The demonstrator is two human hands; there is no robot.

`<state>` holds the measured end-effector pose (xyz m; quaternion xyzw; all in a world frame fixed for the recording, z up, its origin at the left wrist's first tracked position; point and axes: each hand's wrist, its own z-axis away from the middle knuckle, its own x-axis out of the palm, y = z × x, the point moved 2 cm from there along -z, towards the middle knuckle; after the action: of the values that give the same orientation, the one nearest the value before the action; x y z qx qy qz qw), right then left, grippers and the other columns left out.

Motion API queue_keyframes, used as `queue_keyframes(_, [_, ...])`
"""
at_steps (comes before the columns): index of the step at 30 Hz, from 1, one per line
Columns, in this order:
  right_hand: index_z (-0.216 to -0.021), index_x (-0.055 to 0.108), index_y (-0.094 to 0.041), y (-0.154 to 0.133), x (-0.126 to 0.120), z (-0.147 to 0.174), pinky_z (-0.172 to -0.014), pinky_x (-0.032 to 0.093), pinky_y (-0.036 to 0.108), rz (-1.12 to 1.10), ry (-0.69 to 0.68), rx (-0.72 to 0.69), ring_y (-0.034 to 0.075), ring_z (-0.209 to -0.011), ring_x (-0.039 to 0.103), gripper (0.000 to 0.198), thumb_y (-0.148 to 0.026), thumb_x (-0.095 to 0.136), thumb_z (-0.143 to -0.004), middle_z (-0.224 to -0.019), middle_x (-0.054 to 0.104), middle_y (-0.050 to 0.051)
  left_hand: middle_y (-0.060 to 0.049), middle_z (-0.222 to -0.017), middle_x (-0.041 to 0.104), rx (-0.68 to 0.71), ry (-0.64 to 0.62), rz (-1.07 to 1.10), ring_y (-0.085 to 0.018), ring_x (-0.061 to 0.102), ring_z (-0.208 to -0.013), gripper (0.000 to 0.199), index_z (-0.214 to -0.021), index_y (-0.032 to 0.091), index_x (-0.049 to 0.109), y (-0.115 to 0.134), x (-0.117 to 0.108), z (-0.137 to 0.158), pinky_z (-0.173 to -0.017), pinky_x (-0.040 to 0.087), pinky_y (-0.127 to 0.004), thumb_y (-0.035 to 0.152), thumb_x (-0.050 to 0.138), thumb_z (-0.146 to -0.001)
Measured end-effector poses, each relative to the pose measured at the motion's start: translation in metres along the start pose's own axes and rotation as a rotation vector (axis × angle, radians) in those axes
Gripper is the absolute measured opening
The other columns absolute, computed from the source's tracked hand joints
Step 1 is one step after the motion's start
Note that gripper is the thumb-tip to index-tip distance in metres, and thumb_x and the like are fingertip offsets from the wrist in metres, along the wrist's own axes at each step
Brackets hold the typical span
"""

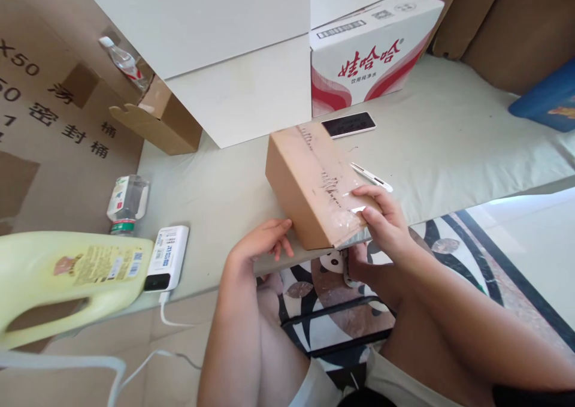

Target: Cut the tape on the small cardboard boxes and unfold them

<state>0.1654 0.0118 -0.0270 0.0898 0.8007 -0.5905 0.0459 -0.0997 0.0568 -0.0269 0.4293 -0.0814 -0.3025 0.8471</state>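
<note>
Cardboard box (291, 191), as we see it in the head view, sits at the front edge of the cloth-covered desk (215, 197), its taped top torn along the seam. Our right hand (381, 218) has thumb and fingertips a little apart on the taped near end; we cannot tell whether it grips or just rests there, and it hides that corner from us. Our left hand (267, 239) is loosely spread and holds nothing, its fingertips at the box's left side. Just right of the box lies a slim white tool (372, 177), with a phone (353, 124) at its far end. Behind, large white cartons (245, 95) and a red-and-white carton (368, 65) wall off the back. To our left stand a yellow jug (58, 269), a power bank (168, 257) with its cable (168, 317), and a clear bottle (130, 200).
</note>
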Motion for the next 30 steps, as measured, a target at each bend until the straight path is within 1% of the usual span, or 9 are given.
queue_keyframes(3, [-0.106,0.067,-0.027,-0.004,0.007,-0.004,-0.113,0.046,0.05,-0.084,-0.019,0.034,0.028,-0.135,0.057,0.03,-0.053,0.062,-0.092,-0.137,0.065,0.009,-0.005,-0.063,0.068,0.089,0.363,-0.107,-0.015,0.054,-0.049,0.04,-0.1,0.015,0.07,-0.003,-0.014,-0.006,-0.047,0.04,-0.026,0.051,0.064,-0.085])
queue_keyframes(6, [-0.11,0.065,-0.027,-0.008,0.017,-0.005,-0.114,0.046,0.047,-0.144,-0.14,0.034,0.026,-0.139,0.054,0.03,-0.052,0.059,-0.095,-0.149,0.058,0.009,-0.014,-0.124,0.068,0.349,0.749,0.0,-0.023,0.067,-0.108,0.059,-0.136,0.021,0.053,-0.003,-0.026,-0.009,-0.08,0.055,-0.032,0.06,0.047,-0.092])
queue_keyframes(8, [-0.113,0.063,-0.029,-0.009,0.02,-0.004,-0.113,0.046,0.046,-0.184,-0.202,0.028,0.025,-0.139,0.054,0.031,-0.053,0.058,-0.096,-0.151,0.056,0.009,-0.013,-0.156,0.043,0.631,0.877,0.024,-0.026,0.045,-0.144,0.072,-0.146,0.027,0.043,-0.001,-0.029,-0.007,-0.104,0.049,-0.038,0.072,0.043,-0.089])
queue_keyframes(11, [-0.114,0.062,-0.029,-0.01,0.021,-0.003,-0.112,0.048,0.046,-0.217,-0.285,0.039,0.025,-0.138,0.055,0.033,-0.057,0.057,-0.095,-0.152,0.055,0.008,-0.01,-0.167,0.022,0.857,0.856,-0.137,-0.032,0.018,-0.158,0.074,-0.134,0.028,0.055,0.003,-0.027,-0.006,-0.123,0.032,-0.048,0.08,0.05,-0.082])
queue_keyframes(14, [-0.111,0.064,-0.029,-0.011,0.021,-0.003,-0.109,0.05,0.046,-0.185,-0.271,0.043,0.026,-0.134,0.058,0.035,-0.059,0.056,-0.095,-0.149,0.058,0.007,-0.009,-0.168,0.018,0.857,0.859,-0.245,-0.034,0.012,-0.159,0.06,-0.118,0.025,0.062,0.005,-0.022,-0.009,-0.128,0.022,-0.051,0.073,0.054,-0.083])
queue_keyframes(18, [-0.107,0.067,-0.027,-0.01,0.016,-0.01,-0.111,0.047,0.047,-0.093,-0.176,-0.021,0.027,-0.132,0.059,0.035,-0.056,0.048,-0.099,-0.137,0.065,0.008,-0.009,-0.167,0.021,0.849,0.915,-0.233,-0.032,0.012,-0.159,0.042,-0.11,0.024,0.061,0.005,-0.019,-0.012,-0.127,0.024,-0.05,0.057,0.055,-0.086])
queue_keyframes(23, [-0.124,0.063,-0.023,0.019,-0.012,-0.032,-0.114,0.041,0.059,0.523,0.068,0.124,0.036,-0.138,0.051,0.037,-0.039,0.055,-0.092,-0.146,0.056,0.016,-0.007,-0.166,0.025,0.849,0.949,-0.224,-0.03,0.015,-0.158,0.035,-0.109,0.024,0.062,0.004,-0.017,-0.014,-0.128,0.024,-0.047,0.049,0.054,-0.086])
queue_keyframes(26, [-0.14,0.057,-0.022,0.039,-0.027,-0.041,-0.115,0.033,0.068,0.901,0.008,0.35,0.045,-0.147,0.037,0.056,-0.036,0.059,-0.087,-0.159,0.04,0.019,-0.007,-0.165,0.027,0.876,0.95,-0.209,-0.029,0.017,-0.158,0.034,-0.108,0.024,0.063,0.005,-0.017,-0.015,-0.128,0.024,-0.045,0.048,0.055,-0.085])
queue_keyframes(30, [-0.129,0.065,-0.021,0.042,-0.028,-0.044,-0.104,0.044,0.063,1.043,-0.096,0.348,0.043,-0.131,0.052,0.044,-0.031,0.053,-0.088,-0.138,0.059,0.018,-0.008,-0.164,0.029,0.938,0.949,-0.17,-0.03,0.02,-0.157,0.031,-0.107,0.024,0.064,0.005,-0.016,-0.016,-0.126,0.027,-0.046,0.044,0.055,-0.085])
